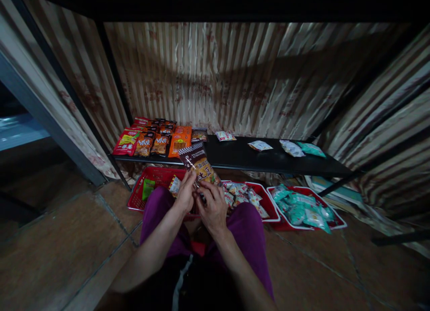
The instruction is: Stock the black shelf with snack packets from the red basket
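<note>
Between my hands, over my knees, is a brown snack packet (200, 164) with a checkered top edge, tilted and facing me. My left hand (186, 191) pinches its lower left side. My right hand (212, 204) lies with bent fingers over its lower right part, which it partly hides. Just behind the packet, the black shelf (231, 156) carries rows of snack packets at its left end. Among them are an orange packet (180, 140), black-and-orange packets (144, 144) and red packets (126, 142). A dark packet (199, 134) lies right of the orange one.
Farther right on the shelf lie small white packets (260, 145) and a teal packet (311, 149). Red baskets stand below: the left basket (135, 199) holds a green packet (148, 188), the middle one white packets (240, 192), the right one teal packets (302, 208). Black frame legs (112, 74) flank the shelf.
</note>
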`<act>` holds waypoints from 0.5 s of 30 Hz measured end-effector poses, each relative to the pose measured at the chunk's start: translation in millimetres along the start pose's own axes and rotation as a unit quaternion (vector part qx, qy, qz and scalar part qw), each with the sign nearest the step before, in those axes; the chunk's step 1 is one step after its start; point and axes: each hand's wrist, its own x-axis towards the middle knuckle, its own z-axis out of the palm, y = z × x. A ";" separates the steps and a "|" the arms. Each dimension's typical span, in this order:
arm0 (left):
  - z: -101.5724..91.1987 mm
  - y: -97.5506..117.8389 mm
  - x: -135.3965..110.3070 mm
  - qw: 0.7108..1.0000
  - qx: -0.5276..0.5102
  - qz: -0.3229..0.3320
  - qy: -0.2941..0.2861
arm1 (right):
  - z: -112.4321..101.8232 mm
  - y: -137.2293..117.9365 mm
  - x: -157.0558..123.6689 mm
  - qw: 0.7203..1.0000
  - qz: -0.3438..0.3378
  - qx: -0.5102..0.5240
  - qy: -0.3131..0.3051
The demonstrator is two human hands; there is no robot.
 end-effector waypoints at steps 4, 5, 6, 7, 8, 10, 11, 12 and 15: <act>-7.7 -3.8 5.7 1.000 -0.015 -0.008 0.021 | 2.6 -5.3 -2.2 1.000 -0.001 0.001 -0.027; -9.2 -4.0 6.4 0.999 -0.018 -0.010 0.026 | 3.3 -6.2 -2.8 0.999 0.000 0.003 -0.032; -10.3 -3.8 6.7 0.999 -0.022 -0.015 0.032 | 3.9 -6.7 -3.4 0.999 0.002 0.006 -0.036; -11.2 -3.2 6.8 0.999 -0.027 -0.022 0.036 | 4.6 -7.0 -3.9 0.999 0.004 0.010 -0.040; -11.7 -2.3 6.6 0.998 -0.032 -0.032 0.040 | 5.2 -7.2 -4.3 0.999 0.006 0.016 -0.045; -11.7 0.5 5.7 0.996 -0.044 -0.055 0.046 | 6.1 -7.0 -4.8 0.998 0.002 0.036 -0.055; -11.4 2.0 5.2 0.995 -0.050 -0.068 0.048 | 6.2 -6.7 -5.0 0.997 -0.001 0.051 -0.058; -10.9 3.5 4.6 0.994 -0.053 -0.081 0.049 | 6.1 -6.4 -5.0 0.996 -0.002 0.068 -0.060; -10.6 6.3 2.7 0.994 -0.045 -0.083 0.059 | 3.3 -4.0 -4.4 0.992 0.007 0.120 -0.044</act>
